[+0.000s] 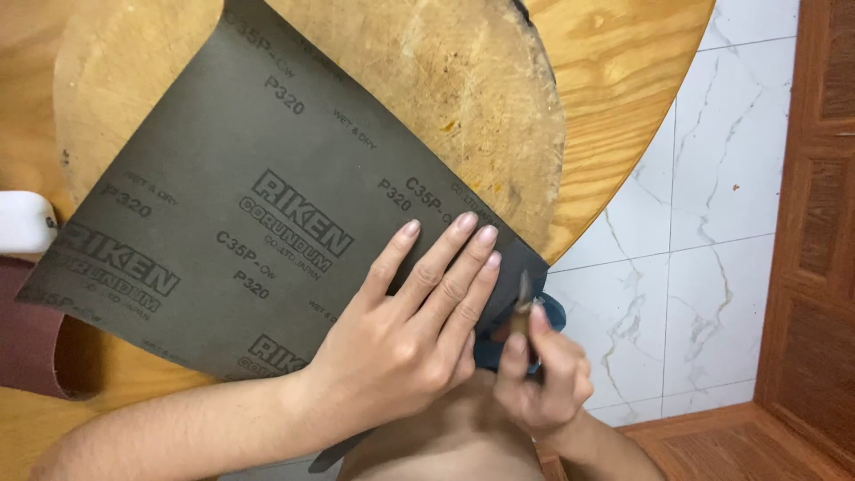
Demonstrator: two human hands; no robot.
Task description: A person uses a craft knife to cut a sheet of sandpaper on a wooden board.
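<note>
On the round wooden slab [463, 80], the flat, open left hand [410, 330] is pinning the dark sandpaper sheet [267, 205] while the right hand [539, 374] is gripping what is possibly a small blade [524, 298] at its corner—press firmly, cut steadily.

This looks like a room in a home put to use for handwork, not a proper workshop. A round varnished pine table [623, 80] stands on a floor [704, 223] of white marble-look tiles, and to the right is a brown panelled wooden door [824, 223]. On the table lie a worn wooden chopping block [463, 80] and a sheet of sandpaper [240, 232].
</note>
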